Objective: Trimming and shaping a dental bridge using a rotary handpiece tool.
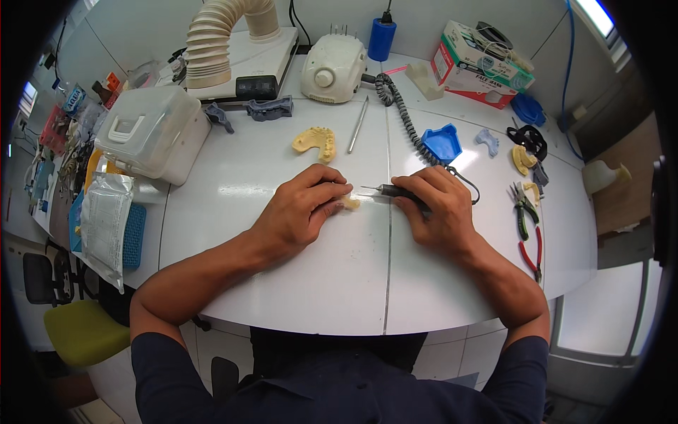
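Observation:
My left hand (pixel 300 208) is closed, its fingertips pinching a small yellowish piece (pixel 350 203) just above the white table. Most of that piece is hidden behind the fingers. My right hand (pixel 443 215) grips a dark rotary handpiece (pixel 397 191) whose thin metal bur points left toward the piece. I cannot tell whether the bur touches it. Beyond my left hand lies a yellow horseshoe-shaped dental cast (pixel 318 141). A slim metal hand tool (pixel 359 124) rests to the right of the cast. From a white control box (pixel 334 68) at the back, a coiled cord (pixel 408 120) runs toward my right hand.
On the left stand a translucent lidded box (pixel 152 134) and a silver pouch (pixel 106 219) over a blue basket. At right are a blue tray (pixel 443 143), green-handled pliers (pixel 524 212), red-handled pliers (pixel 533 253) and more casts (pixel 522 160). A ribbed hose (pixel 210 46) rises at the back.

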Motion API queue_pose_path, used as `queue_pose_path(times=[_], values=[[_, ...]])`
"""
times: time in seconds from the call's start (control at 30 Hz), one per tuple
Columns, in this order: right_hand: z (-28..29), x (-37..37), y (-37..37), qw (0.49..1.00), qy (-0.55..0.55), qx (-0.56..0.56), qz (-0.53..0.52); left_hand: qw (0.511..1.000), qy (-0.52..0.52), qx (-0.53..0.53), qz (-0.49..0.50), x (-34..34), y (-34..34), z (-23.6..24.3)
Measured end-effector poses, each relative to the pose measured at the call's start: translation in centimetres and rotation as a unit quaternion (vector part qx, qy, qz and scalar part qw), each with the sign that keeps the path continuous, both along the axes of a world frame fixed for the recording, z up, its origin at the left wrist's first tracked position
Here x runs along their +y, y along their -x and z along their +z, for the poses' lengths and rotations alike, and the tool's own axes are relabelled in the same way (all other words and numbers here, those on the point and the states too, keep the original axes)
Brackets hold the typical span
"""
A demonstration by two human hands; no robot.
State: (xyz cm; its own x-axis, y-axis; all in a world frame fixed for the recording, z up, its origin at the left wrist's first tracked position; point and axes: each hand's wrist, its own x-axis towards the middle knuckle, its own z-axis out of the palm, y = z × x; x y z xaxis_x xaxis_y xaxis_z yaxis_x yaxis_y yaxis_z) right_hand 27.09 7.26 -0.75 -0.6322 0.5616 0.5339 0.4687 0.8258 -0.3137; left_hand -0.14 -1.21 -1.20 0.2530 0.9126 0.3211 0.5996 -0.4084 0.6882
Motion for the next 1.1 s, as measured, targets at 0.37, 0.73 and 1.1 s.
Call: queue_pose_path(times=[0.37, 0.73, 1.1], values=[[-0.24, 0.17, -0.36, 1.000, -0.011, -0.013, -0.014, 1.000, -0.012, -0.001, -0.001, 0.16, -0.24, -0.14], [-0.31, 0.20, -0.28, 1.000, -0.010, -0.009, -0.009, 1.000, 0.002, 0.016, 0.017, -0.09, -0.17, 0.14], [-0.26, 0.07, -0.53, 1.000, -0.002, -0.013, -0.008, 0.999, -0.023, 0.011, 0.024, -0.24, -0.60, 0.61]])
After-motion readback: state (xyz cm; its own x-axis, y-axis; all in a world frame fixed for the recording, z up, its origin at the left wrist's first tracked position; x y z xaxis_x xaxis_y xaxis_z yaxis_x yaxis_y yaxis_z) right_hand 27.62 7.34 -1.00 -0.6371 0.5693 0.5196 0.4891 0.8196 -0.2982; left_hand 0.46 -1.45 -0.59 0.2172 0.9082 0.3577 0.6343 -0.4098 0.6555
